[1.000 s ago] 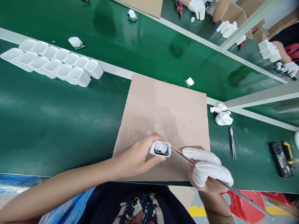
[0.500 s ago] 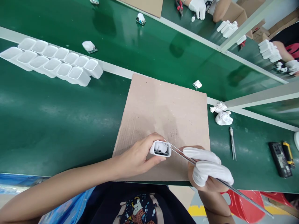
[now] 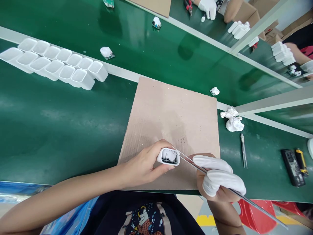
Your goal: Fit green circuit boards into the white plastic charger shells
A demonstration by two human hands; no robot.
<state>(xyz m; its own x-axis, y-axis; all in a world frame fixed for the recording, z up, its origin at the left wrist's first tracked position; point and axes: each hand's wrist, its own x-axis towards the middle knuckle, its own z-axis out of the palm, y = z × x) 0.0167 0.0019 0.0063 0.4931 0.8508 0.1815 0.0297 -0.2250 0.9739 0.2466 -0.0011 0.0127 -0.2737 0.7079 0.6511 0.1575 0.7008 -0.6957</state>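
My left hand [image 3: 149,160] is closed around a white plastic housing [image 3: 177,160], its open end facing up toward me. Inside the housing sits a small circuit board with a white blob on it [image 3: 170,156]. Long metal tweezers [image 3: 193,163] lie in my right hand [image 3: 220,178], which is closed on them and wears white finger covers. The tweezer tips reach into the housing's mouth; whether they grip anything in there I cannot tell. Both hands are over a cardboard sheet [image 3: 176,111] on the green table.
Two rows of white housings [image 3: 55,67] stand at the left. Boards with white blobs [image 3: 107,52] ride on the green belt behind. To the right lie crumpled white material [image 3: 234,124], other tweezers [image 3: 243,150] and a black device [image 3: 292,167]. Co-workers' gloved hands [image 3: 207,8] show across the belt.
The boards on the belt have shifted to the right. My hands, the housing and the tweezers are almost where they were. A co-worker's hand at the far right has moved slightly.
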